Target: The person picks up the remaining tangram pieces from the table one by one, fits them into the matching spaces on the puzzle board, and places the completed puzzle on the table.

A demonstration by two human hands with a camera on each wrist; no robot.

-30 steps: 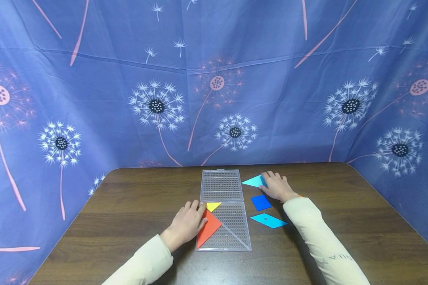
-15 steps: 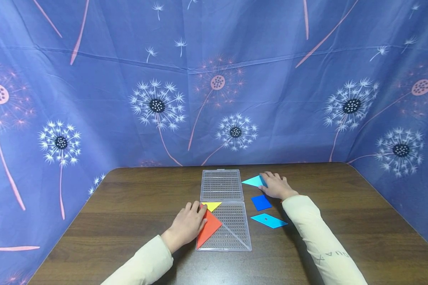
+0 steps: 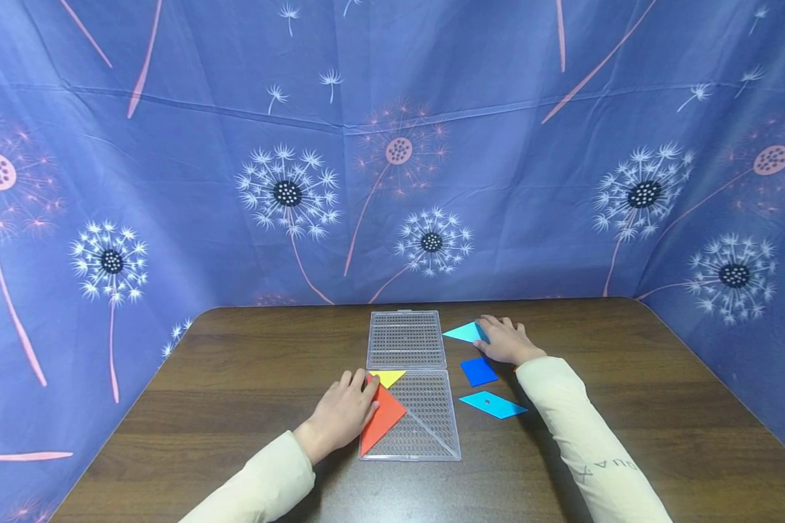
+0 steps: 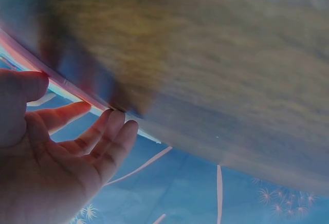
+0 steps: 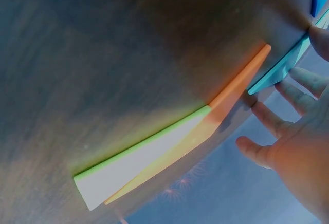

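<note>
My left hand [image 3: 341, 418] lies over the left edge of a red triangle tile [image 3: 386, 418], its fingers relaxed and spread in the left wrist view. This tile sits in the near half of an open, clear gridded case [image 3: 435, 421], against a yellow triangle tile [image 3: 390, 378]. To the right of the case's far half, my right hand [image 3: 506, 341] touches a light blue triangle tile [image 3: 462, 333] with thumb and fingers extended to its edges. The hand covers the tile's right part. Behind the right wrist, an orange tile [image 5: 236, 88] and a green-edged tile [image 5: 149, 149] show in the right wrist view.
Between the right forearm and the case lie a dark blue square tile [image 3: 478, 372] and a cyan parallelogram tile [image 3: 493, 404]. The case's far half [image 3: 407, 341] lies flat. A brown wooden table [image 3: 268, 349] ends at a blue dandelion-print cloth [image 3: 340, 181].
Both hands stay on the same tiles. The right forearm has shifted slightly, and its sleeve has turned a little.
</note>
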